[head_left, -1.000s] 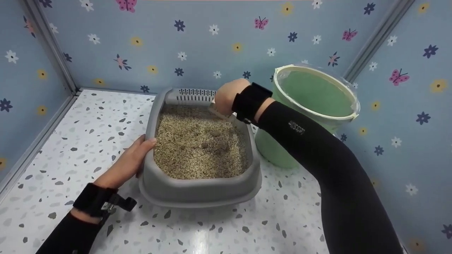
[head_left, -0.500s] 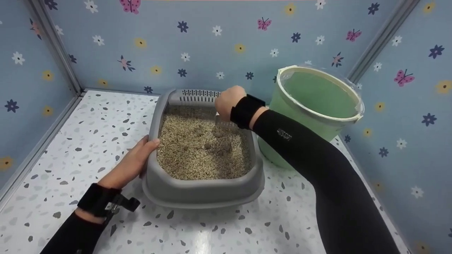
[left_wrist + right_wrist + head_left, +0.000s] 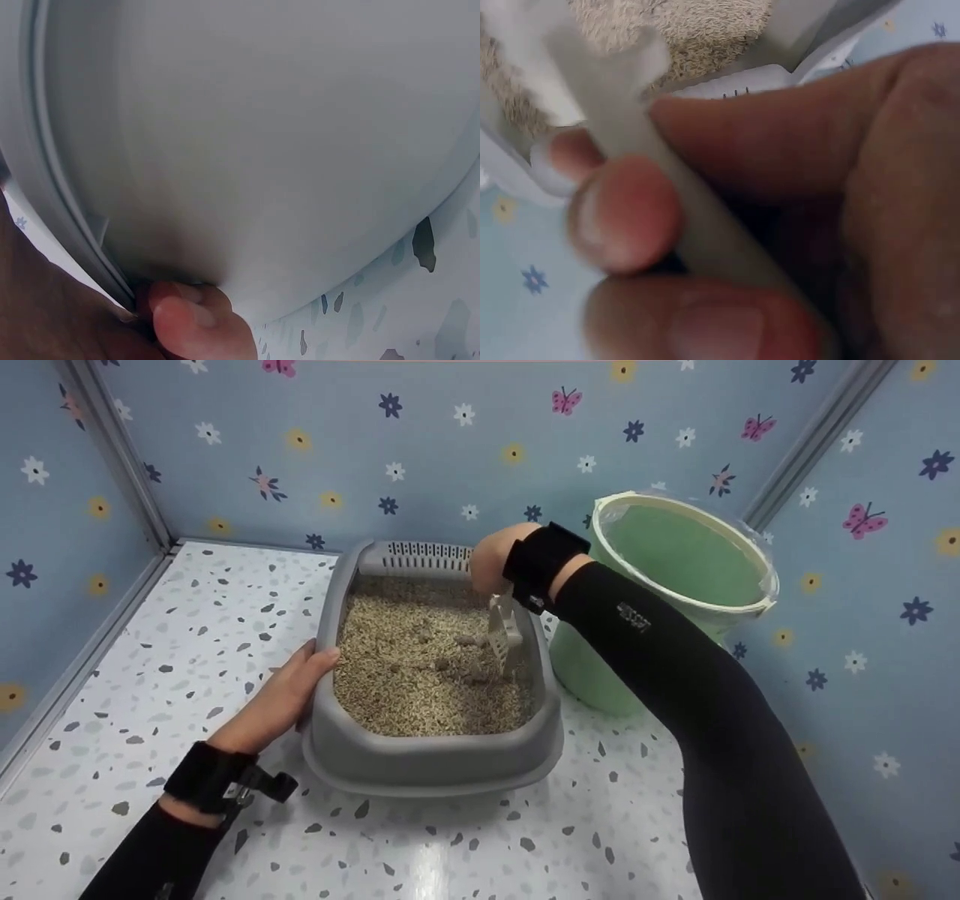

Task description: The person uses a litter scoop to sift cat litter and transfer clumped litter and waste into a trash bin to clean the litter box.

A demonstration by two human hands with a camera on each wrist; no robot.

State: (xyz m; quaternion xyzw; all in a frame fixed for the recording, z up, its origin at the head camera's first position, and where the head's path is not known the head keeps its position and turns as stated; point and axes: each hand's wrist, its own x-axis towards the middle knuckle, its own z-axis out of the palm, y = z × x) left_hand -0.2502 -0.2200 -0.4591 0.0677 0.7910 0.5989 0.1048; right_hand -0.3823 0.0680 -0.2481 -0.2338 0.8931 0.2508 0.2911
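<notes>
A grey litter box (image 3: 431, 765) filled with tan pellet litter (image 3: 397, 622) stands on the speckled surface. My left hand (image 3: 289, 690) grips its left rim, thumb on top; the left wrist view shows fingertips (image 3: 199, 319) curled beneath the rim. Over the box's right half, my right hand (image 3: 495, 559) holds a pale slotted litter scoop (image 3: 504, 641). Its blade points down, with the tip at the litter beside several darker clumps (image 3: 442, 664). In the right wrist view, fingers and thumb wrap the scoop's handle (image 3: 697, 217); the blade there is blurred.
A tall green bucket (image 3: 607, 675) with a cream rim and clear plastic film round its edge stands close to the box's right side. Flower-patterned panels (image 3: 247, 427) enclose the back and both sides.
My right hand has risen slightly, and the scoop has turned from mostly hidden and flatter to steeply blade-down. The left hand keeps its grip on the rim.
</notes>
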